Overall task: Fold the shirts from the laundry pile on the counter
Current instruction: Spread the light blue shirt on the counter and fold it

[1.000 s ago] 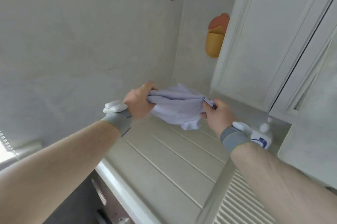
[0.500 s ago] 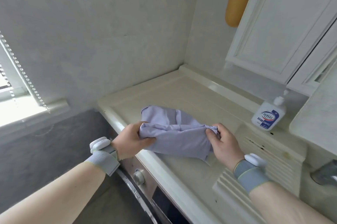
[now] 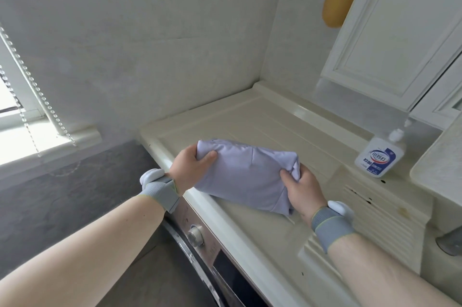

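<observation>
A pale lilac shirt (image 3: 246, 174) lies folded into a thick oblong bundle near the front edge of the cream counter (image 3: 270, 119). My left hand (image 3: 191, 168) grips the bundle's left end, thumb on top and fingers curled round the edge. At the right end my right hand (image 3: 303, 190) pinches a bunched corner of the fabric. Both wrists wear grey bands. No other laundry shows in the head view.
A white and blue pump bottle (image 3: 380, 158) stands at the back right of the counter. A ribbed drainboard (image 3: 370, 216) and a tap (image 3: 450, 241) lie to the right. Below the counter sits a washing machine with a knob (image 3: 196, 234). White cabinet (image 3: 390, 32) hangs above.
The shirt came down from mid-air onto the counter and now lies flatter as a compact folded bundle. Both hands kept their hold on its ends. The view tilted downward.
</observation>
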`<action>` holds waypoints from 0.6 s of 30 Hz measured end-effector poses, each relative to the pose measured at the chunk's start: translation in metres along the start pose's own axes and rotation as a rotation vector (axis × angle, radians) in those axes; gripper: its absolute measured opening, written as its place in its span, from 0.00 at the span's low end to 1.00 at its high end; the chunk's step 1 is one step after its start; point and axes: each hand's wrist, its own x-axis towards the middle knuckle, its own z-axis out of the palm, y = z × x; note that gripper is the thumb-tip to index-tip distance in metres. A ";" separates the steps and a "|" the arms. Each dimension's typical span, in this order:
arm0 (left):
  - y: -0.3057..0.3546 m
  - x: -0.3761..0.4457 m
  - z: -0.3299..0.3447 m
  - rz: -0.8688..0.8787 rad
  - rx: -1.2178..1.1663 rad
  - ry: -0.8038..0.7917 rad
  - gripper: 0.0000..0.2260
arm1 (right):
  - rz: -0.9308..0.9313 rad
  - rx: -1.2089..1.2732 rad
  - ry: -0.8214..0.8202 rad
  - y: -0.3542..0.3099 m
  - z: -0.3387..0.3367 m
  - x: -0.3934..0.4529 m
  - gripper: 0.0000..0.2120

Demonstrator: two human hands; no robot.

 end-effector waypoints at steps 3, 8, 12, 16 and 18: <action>0.003 0.011 0.001 -0.102 -0.148 -0.015 0.09 | -0.020 -0.008 0.040 -0.003 0.011 0.016 0.04; -0.015 0.008 -0.004 -0.103 -0.277 -0.176 0.23 | 0.065 0.002 0.067 0.006 0.026 0.037 0.03; -0.028 0.018 0.005 -0.043 0.165 -0.124 0.16 | 0.055 -0.062 0.118 0.013 0.031 0.051 0.04; -0.022 0.034 0.022 -0.070 0.388 -0.015 0.15 | 0.047 -0.177 0.103 0.015 0.032 0.061 0.08; -0.025 0.036 0.028 -0.078 0.475 -0.009 0.14 | 0.075 -0.242 0.071 0.017 0.033 0.064 0.08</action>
